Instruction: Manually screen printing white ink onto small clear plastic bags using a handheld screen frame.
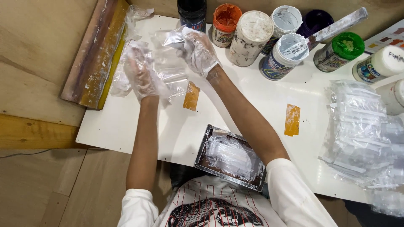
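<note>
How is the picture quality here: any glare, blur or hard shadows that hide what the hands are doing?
Head view: light is even and soft, with only faint shadows on the white board. Both the left hand and right hand are slightly blurred, and the clear plastic bag between them catches glare, so its edges are hard to trace. The paint jars look sharp.

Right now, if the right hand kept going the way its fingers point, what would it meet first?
The right hand points up and left across the clear bag it holds. Beyond that, probably the crumpled plastic at the board's far corner, though depth is unclear.
</note>
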